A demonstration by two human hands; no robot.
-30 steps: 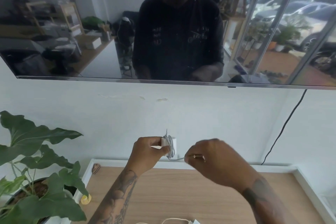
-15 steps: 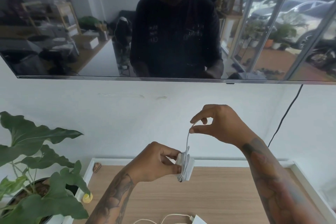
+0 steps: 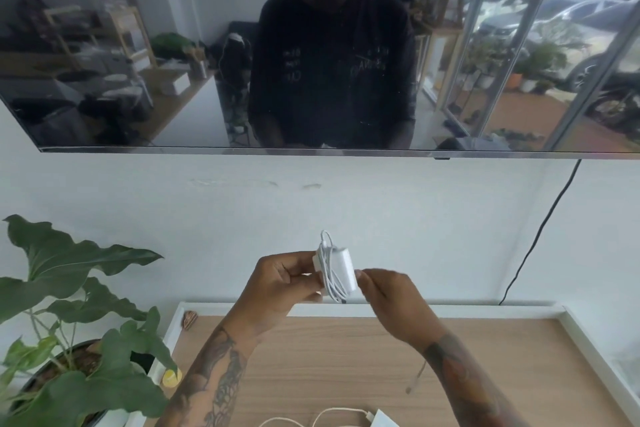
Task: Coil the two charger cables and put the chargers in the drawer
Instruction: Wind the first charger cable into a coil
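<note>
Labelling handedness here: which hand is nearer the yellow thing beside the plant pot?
Left. The left hand is up and to the right of the yellow thing; the right hand is farther right.

White charger (image 3: 341, 265) with its cable (image 3: 330, 274) wound round it, held up above the worktop (image 3: 346, 357) in front of a white wall. Left hand (image 3: 284, 279) grips the charger's left side; right hand (image 3: 388, 295) touches its right edge with the fingertips. Second charger (image 3: 382, 419) and loose cable (image 3: 329, 414) lie at the worktop's near edge. Potted plant (image 3: 69, 340) at left. Dark screen (image 3: 311, 45) on the wall above, black cord (image 3: 540, 236) hanging from it.
</note>
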